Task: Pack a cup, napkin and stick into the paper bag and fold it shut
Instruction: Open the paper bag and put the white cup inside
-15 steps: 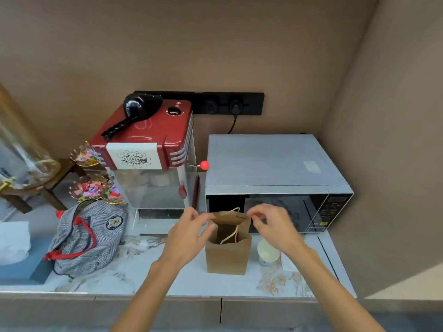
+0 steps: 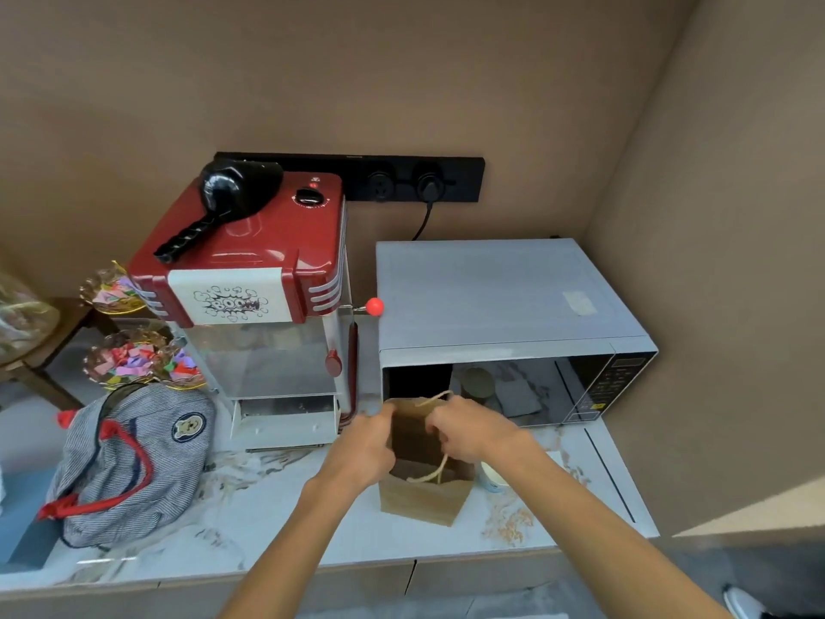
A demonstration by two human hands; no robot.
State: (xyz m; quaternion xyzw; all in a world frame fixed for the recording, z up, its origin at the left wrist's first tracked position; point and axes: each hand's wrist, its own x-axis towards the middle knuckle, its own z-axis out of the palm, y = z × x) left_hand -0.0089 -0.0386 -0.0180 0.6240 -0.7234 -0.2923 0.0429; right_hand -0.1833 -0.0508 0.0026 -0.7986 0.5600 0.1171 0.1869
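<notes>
A brown paper bag with twine handles stands upright on the marble counter in front of the microwave, its mouth spread wide. My left hand grips the bag's left upper edge. My right hand grips the right upper edge near the far handle. A white paper cup stands on the counter just right of the bag, mostly hidden behind my right forearm. No napkin or stick shows; the bag's inside looks dark.
A silver microwave stands right behind the bag. A red popcorn machine is at the left, a striped fabric bag further left. Crumbs lie on the counter near its front edge.
Both hands have dropped lower and closer together on the bag's rim, pulling its mouth wider open. The view has tilted down slightly. The cup is now more hidden by my right arm.
</notes>
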